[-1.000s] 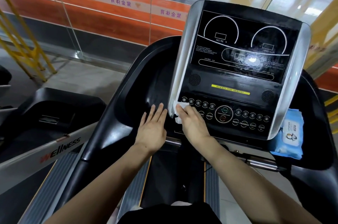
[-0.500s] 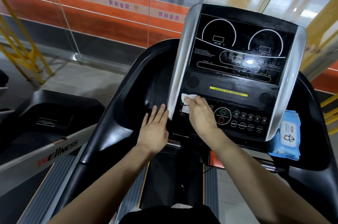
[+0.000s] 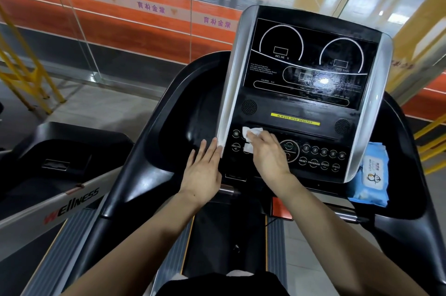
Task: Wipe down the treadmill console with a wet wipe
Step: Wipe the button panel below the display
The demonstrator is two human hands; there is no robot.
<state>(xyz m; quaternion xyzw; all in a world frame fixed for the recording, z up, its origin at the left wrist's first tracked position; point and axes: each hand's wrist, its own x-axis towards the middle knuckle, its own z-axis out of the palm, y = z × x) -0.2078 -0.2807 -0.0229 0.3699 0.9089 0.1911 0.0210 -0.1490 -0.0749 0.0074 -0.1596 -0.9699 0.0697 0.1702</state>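
Note:
The treadmill console is a black panel with silver side rails, a display above and round buttons below. My right hand presses a white wet wipe flat onto the left part of the button area, just under the yellow strip. Part of the wipe is hidden beneath my fingers. My left hand lies flat with fingers together on the black tray beside the console's left silver rail, holding nothing.
A blue pack of wet wipes rests in the right tray of the treadmill. A second treadmill stands to the left. Beyond the console is a glass wall with orange stripes, and yellow railings at far left.
My right hand has slid the wipe upward from the console's lower left corner to the top left of the button area. My left hand has stayed in place.

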